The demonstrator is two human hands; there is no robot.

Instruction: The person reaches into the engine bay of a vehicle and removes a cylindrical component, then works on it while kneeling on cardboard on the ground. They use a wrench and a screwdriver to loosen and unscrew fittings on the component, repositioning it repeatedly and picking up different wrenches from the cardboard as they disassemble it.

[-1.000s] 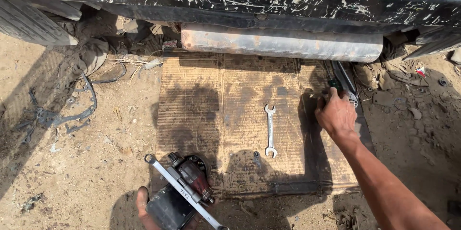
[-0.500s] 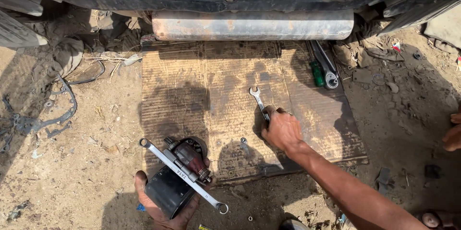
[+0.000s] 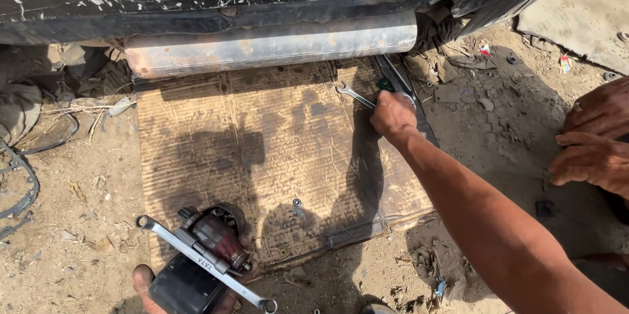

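Right hand [image 3: 392, 116] clamped round small spanner [image 3: 354, 94], already lifted off cardboard mat [image 3: 275, 137]; left hand [image 3: 190, 288] gripping motor part [image 3: 206, 255] and long spanner [image 3: 203, 263].

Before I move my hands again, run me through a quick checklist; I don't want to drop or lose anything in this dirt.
1. Right hand closed on the small spanner: ok, its open end sticks out past the fist.
2. Left hand under the black and red motor part: ok, fingers show beneath it.
3. Long spanner secure: not ok, it only lies across the part.
4. Loose bolt on the cardboard mat: ok, in plain sight.
5. Other person's hands apart from yours: ok, off to the right.
6. Green-handled tool within reach: ok, just beyond your right hand.
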